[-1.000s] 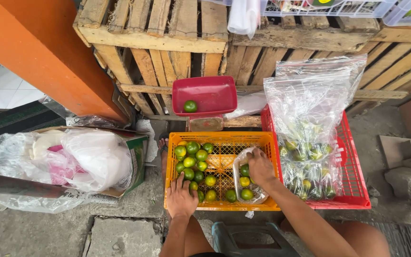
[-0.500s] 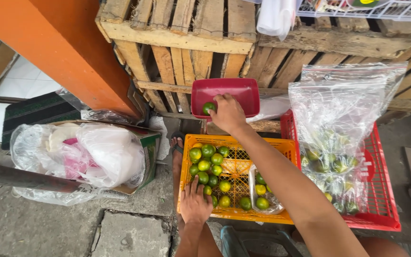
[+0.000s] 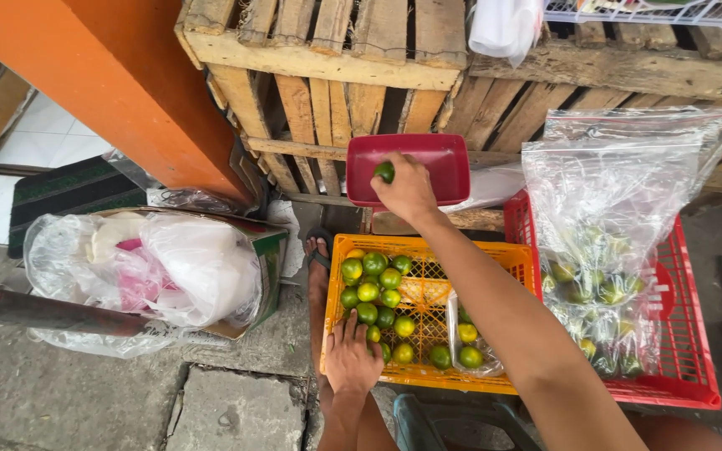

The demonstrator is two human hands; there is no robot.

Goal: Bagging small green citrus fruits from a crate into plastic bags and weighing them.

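A rough concrete floor [image 3: 85,392], cracked and patched, runs beneath a thick orange pillar [image 3: 119,92] and a stack of weathered wooden pallets [image 3: 336,75] with splintered slats. At the left sits a cardboard box [image 3: 273,250] stuffed with crumpled, translucent plastic bags [image 3: 152,271]. At the right a red plastic crate [image 3: 678,351] with a lattice wall holds a tall clear plastic bag [image 3: 620,184], its bottom filled with green limes. Beside it, touching, stands an orange plastic crate [image 3: 428,301] of open mesh, holding loose round limes [image 3: 373,288], glossy green to yellow. Above this crate, a red rectangular plastic tray [image 3: 432,163] rests against the pallets. The right hand [image 3: 407,188] reaches into the tray, fingers curled around a green lime [image 3: 384,172] at the tray's left side. The left hand [image 3: 351,359] lies flat and open, holding nothing, on the orange crate's near left corner, fingertips touching limes.
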